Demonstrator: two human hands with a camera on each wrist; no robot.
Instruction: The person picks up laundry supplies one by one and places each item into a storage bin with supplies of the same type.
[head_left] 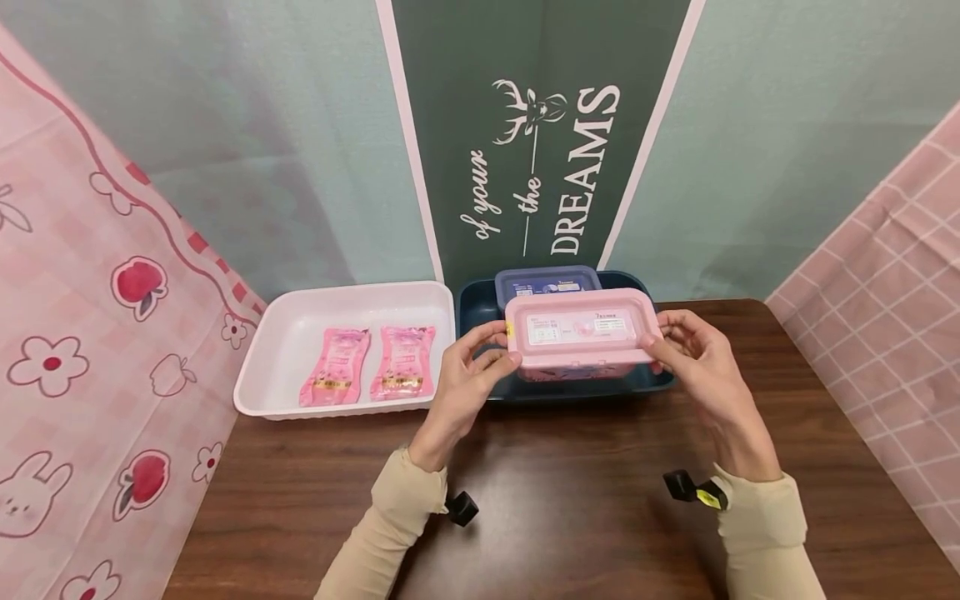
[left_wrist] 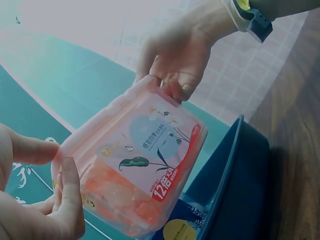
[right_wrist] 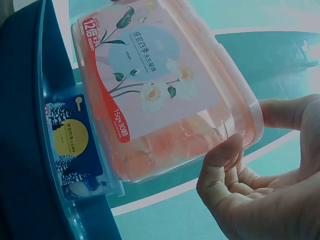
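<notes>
Both hands hold a pink-lidded clear box of laundry pods (head_left: 581,333) by its two short ends, above a dark blue tray (head_left: 472,312). My left hand (head_left: 468,383) pinches the lid rim at the left end; my right hand (head_left: 701,358) grips the right end, thumb on the rim. Orange-pink pods and a floral label show through the box's side in both wrist views. Behind it, a blue-lidded box of laundry pods (head_left: 547,282) stands in the dark tray, partly hidden by the pink one. In the right wrist view its navy label (right_wrist: 72,137) shows.
Left of the dark tray stands a white tray (head_left: 288,333) with two pink pouches (head_left: 335,367) lying flat in it. Both trays stand at the back of the brown wooden table (head_left: 570,500), against a green cloth backdrop (head_left: 337,167). Pink patterned cloths hang at both sides.
</notes>
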